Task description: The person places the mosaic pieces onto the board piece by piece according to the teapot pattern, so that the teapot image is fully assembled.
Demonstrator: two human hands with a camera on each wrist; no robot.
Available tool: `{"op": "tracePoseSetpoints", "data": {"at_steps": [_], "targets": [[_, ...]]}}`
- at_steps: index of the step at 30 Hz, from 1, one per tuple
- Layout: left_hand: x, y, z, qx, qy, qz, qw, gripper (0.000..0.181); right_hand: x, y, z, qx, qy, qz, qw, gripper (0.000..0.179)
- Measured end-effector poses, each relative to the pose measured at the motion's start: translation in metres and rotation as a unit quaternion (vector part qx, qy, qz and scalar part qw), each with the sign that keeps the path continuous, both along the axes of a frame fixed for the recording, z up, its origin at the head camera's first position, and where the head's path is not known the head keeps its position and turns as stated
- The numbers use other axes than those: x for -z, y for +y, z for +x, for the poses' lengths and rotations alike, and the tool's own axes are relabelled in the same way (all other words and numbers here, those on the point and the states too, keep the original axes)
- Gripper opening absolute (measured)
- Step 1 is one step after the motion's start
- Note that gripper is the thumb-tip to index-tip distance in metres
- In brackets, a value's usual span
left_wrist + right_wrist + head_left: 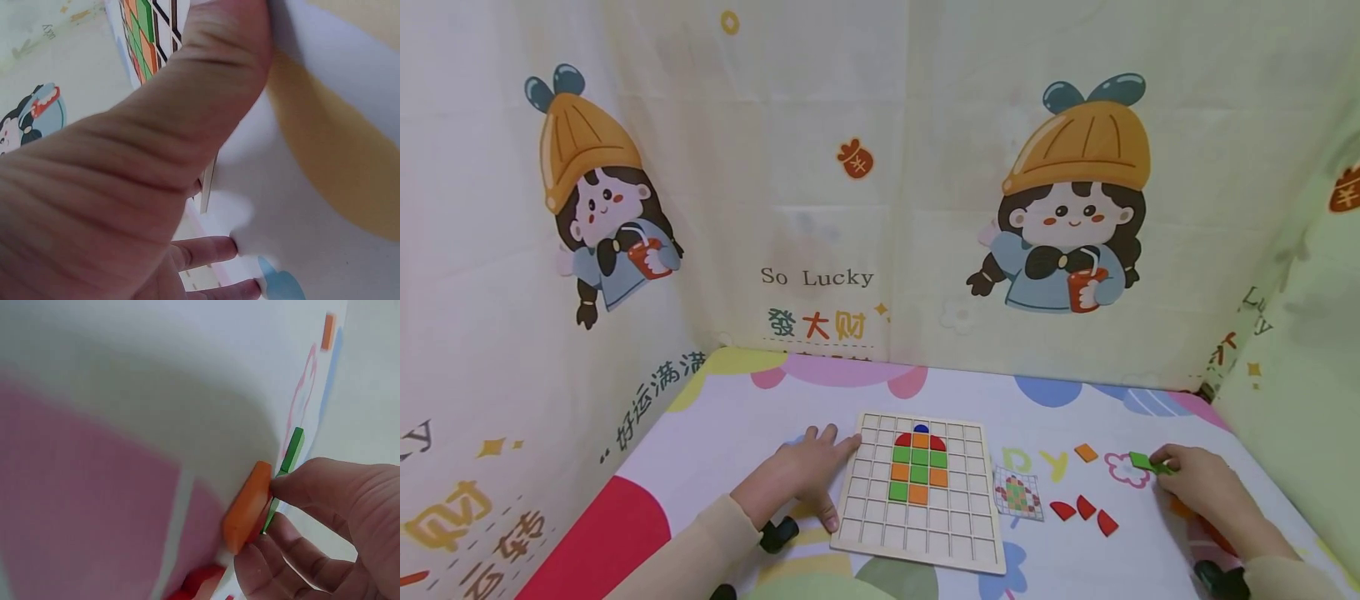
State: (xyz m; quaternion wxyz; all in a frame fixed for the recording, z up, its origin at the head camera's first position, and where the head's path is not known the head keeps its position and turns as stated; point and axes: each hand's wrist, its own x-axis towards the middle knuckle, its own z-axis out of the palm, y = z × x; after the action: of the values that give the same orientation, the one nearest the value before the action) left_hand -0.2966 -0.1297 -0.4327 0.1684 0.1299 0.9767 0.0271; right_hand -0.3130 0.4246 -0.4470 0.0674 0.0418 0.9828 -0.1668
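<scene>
A wooden grid board (917, 533) lies flat, with green, orange, red and blue tiles forming a pattern in its upper middle. My left hand (811, 471) rests along the board's left edge, fingers spread, the thumb (231, 37) by the near corner. At the right, my right hand (1202, 483) pinches a green tile (273, 512) between thumb and fingertips. Another green tile (1140, 460) sits right at those fingertips. In the right wrist view an orange tile (247, 506) lies close beside the thumb, and red pieces (203, 581) show below it.
A small printed pattern card (1018, 493) touches the board's right side. Several red quarter-round pieces (1086, 507) and an orange square tile (1086, 452) lie between card and right hand. A printed cloth covers the table, and patterned curtains (910, 208) rise behind and at both sides.
</scene>
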Motion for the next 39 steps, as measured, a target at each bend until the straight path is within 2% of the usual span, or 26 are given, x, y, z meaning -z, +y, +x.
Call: {"op": "tracePoseSetpoints", "data": {"at_steps": [9, 12, 19, 24, 28, 35, 39], "targets": [[-0.002, -0.001, 0.001, -0.001, 0.001, 0.000, 1.0000, 0.132, 0.000, -0.034, 0.002, -0.043, 0.012, -0.016, 0.9989, 0.025], [-0.003, -0.001, 0.001, -0.001, 0.001, -0.001, 1.0000, 0.132, -0.001, -0.047, 0.003, -0.045, 0.005, -0.030, 0.9985, 0.025], [-0.002, -0.002, 0.001, 0.002, 0.003, 0.001, 1.0000, 0.133, -0.007, -0.080, 0.005, -0.068, 0.030, -0.021, 0.9970, 0.025], [-0.001, -0.001, 0.000, 0.004, 0.003, -0.002, 1.0000, 0.134, -0.011, -0.106, 0.011, -0.071, 0.032, -0.030, 0.9965, 0.028], [-0.001, -0.001, 0.000, 0.009, 0.004, -0.002, 1.0000, 0.133, -0.014, -0.123, 0.020, -0.086, 0.050, -0.049, 0.9939, 0.027], [-0.001, -0.001, 0.001, 0.007, 0.008, -0.007, 0.9999, 0.134, -0.017, -0.153, 0.034, -0.131, 0.109, -0.065, 0.9831, 0.026], [-0.002, -0.001, 0.002, 0.009, 0.006, -0.006, 0.9999, 0.134, -0.018, -0.169, 0.042, -0.149, 0.128, -0.070, 0.9779, 0.022]]}}
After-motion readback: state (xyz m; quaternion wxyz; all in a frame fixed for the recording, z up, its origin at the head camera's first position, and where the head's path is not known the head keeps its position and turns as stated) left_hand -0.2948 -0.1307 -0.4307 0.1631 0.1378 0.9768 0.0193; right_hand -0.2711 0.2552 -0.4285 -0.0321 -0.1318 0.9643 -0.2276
